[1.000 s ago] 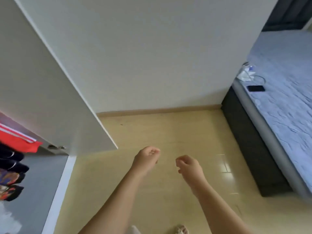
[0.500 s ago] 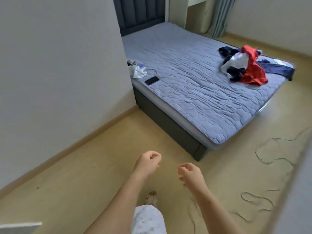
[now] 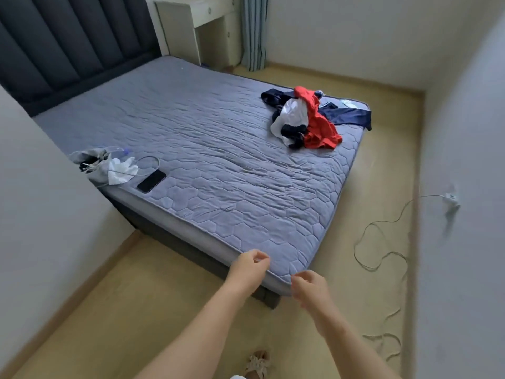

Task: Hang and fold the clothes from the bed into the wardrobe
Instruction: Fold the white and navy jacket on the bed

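A heap of clothes lies at the far right corner of the bed (image 3: 207,149): a red garment (image 3: 318,124), a white one (image 3: 291,116) and dark navy pieces (image 3: 347,117). My left hand (image 3: 250,266) and my right hand (image 3: 310,287) hang in front of me over the bed's near corner, fingers loosely curled, holding nothing. Both hands are far from the clothes. The wardrobe is out of view.
A black phone (image 3: 151,181), a grey bag (image 3: 94,164) with white tissue and a thin cable lie at the bed's left edge. A loose cable (image 3: 382,242) trails over the floor on the right from a wall plug (image 3: 451,201). White walls stand left and right.
The view has swung from the wardrobe and wall round to the bed, and I have come closer to it. My hands keep the same loose pose.
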The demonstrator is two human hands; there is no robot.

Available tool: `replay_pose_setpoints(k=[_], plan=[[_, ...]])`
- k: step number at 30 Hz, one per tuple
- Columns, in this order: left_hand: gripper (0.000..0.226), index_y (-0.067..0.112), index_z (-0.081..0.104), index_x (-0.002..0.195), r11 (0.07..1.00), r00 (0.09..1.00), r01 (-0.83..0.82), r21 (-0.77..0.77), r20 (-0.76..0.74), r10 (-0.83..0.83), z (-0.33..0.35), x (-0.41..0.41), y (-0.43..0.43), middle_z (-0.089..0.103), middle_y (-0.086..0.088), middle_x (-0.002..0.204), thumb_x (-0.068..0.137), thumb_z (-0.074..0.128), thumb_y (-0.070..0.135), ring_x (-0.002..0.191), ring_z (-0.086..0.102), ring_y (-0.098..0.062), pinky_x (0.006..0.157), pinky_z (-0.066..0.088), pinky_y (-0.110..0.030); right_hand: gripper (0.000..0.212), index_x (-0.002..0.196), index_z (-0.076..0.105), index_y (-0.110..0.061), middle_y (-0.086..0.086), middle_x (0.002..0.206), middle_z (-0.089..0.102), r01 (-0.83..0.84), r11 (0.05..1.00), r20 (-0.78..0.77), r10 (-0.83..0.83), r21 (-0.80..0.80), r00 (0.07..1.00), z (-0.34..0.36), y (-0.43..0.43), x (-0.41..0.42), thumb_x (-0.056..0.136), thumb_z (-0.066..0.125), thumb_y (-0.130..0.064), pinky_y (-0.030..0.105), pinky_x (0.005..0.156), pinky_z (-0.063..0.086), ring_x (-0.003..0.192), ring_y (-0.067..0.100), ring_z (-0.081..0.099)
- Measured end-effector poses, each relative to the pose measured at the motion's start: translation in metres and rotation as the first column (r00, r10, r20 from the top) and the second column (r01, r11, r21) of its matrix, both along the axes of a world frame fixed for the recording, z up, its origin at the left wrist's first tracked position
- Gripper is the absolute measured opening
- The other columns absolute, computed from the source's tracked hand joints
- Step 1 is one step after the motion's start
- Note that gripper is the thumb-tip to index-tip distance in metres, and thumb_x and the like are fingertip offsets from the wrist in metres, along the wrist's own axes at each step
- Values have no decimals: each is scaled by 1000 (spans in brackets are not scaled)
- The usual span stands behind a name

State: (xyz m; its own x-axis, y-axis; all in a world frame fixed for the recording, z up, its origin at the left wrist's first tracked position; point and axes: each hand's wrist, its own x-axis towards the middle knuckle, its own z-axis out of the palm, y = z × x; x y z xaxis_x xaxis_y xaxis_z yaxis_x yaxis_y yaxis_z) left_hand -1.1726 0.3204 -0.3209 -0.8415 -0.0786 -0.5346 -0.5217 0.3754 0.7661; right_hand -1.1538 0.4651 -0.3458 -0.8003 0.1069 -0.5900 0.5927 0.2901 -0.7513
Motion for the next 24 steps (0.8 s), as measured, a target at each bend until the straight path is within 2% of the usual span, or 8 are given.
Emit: replay_pose_setpoints(k=[5, 9, 14, 19, 24], plan=[[9, 20, 57, 96, 986, 986, 166, 16, 13, -166, 8, -74, 59, 61, -2, 93, 92, 49, 20, 89, 60, -18, 71, 43, -26, 17, 74, 58, -22, 0, 78, 61, 137, 990, -11, -138, -18, 990, 7, 49, -48, 87, 52, -12, 23, 59, 37, 72, 17, 54], [8, 18, 58, 93, 974, 974, 226, 7, 15, -226, 3, -123, 104, 62, -2, 91, 91, 50, 18, 81, 59, -16, 64, 41, -24, 16, 77, 57, -24, -1, 83, 63, 235, 972, -3, -235, 4, 972, 7, 100, -86, 89, 50, -16, 25, 67, 42, 81, 20, 59], [10, 20, 57, 84, 976, 976, 216, 1, 0, -216, -10, -197, 173, 60, -1, 81, 89, 52, 12, 73, 56, -15, 58, 37, -23, 16, 75, 57, -21, 2, 85, 64, 283, 959, -18, -283, -23, 959, -2, 168, -157, 88, 51, -15, 26, 67, 40, 78, 22, 57], [9, 17, 58, 85, 981, 981, 194, -10, 7, -194, -10, -270, 261, 60, -2, 77, 90, 52, 14, 67, 55, -16, 53, 37, -23, 16, 75, 57, -21, 2, 79, 61, 279, 959, -5, -280, -43, 960, 5, 258, -228, 89, 51, -14, 23, 57, 37, 66, 18, 53], [17, 26, 56, 76, 986, 985, 170, 3, 19, -170, -3, -329, 333, 60, 3, 72, 89, 52, 17, 69, 58, -15, 56, 39, -22, 15, 76, 57, -19, 5, 81, 60, 274, 961, 32, -274, -29, 961, 10, 333, -291, 89, 50, -14, 29, 66, 38, 74, 22, 52]])
